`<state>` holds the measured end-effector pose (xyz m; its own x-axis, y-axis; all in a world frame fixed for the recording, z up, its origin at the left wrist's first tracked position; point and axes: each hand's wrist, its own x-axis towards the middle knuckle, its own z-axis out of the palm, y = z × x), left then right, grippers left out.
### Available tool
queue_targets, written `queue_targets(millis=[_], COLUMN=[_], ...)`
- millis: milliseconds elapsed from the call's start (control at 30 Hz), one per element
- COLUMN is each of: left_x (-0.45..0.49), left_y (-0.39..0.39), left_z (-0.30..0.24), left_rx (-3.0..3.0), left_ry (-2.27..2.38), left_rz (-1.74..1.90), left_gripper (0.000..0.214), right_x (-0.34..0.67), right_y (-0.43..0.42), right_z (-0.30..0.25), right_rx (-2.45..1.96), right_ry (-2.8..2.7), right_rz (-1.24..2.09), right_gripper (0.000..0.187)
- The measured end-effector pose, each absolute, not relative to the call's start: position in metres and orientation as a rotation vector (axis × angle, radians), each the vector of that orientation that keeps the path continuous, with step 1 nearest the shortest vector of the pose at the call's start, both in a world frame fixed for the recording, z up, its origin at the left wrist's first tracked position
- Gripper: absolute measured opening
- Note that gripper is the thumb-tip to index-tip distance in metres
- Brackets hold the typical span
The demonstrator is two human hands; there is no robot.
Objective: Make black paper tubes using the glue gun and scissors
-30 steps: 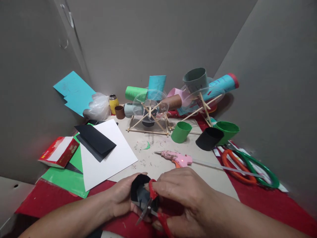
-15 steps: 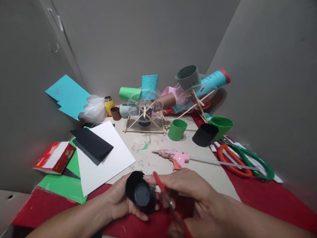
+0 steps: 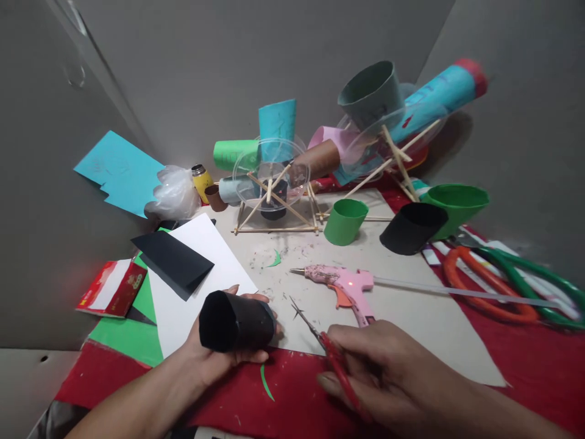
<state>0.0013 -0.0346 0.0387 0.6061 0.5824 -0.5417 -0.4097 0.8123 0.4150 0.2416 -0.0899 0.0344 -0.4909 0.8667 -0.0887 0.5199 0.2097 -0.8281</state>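
My left hand (image 3: 208, 363) is wrapped round a black paper tube (image 3: 249, 321), which lies on its side with its open mouth turned toward the left. In my right hand (image 3: 379, 366) is a small pair of scissors with red handles (image 3: 338, 369); the blades point up and left, slightly apart, a short way from the tube. Just beyond them lies a pink glue gun (image 3: 340, 283), its small light glowing and a long clear glue stick running out behind. A thin green paper sliver (image 3: 267, 383) rests on the red cloth below the tube.
A stick-framed wheel (image 3: 274, 183) with paper cups stands at the back, and a second wheel (image 3: 388, 134) to its right. Green (image 3: 346, 222) and black (image 3: 414, 228) paper cups sit before them. Large scissors (image 3: 489, 283) lie right; folded black paper (image 3: 173, 262) on white card lies left.
The tube has turned from facing me to lying sideways. My right hand has moved right, away from it, and the scissors' blades now show. The view has shifted and tilted.
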Motion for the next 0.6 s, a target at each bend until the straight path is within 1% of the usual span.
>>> queue_targets(millis=[167,367,467,600], left_x=[0.003,0.000,-0.001,-0.001], left_y=[-0.034,-0.035,-0.038,-0.042], left_z=[0.044,0.035,0.036,0.043], left_rx=[0.244,0.252,0.269,0.231], left_ry=[0.697,0.626,0.632,0.636], left_rz=[0.557,0.513,0.562,0.546], left_gripper=[0.035,0.028,0.030,0.026], right_x=[0.244,0.240,0.237,0.231], right_y=[-0.098,-0.102,-0.102,-0.102], right_z=[0.016,0.012,0.014,0.021], right_rx=[-1.401,-1.340,-1.353,-1.413], right_ry=[-2.191,-2.075,-2.139,-2.221], right_rz=[0.988,1.178,1.148,1.114], right_gripper=[0.027,0.036,0.030,0.029])
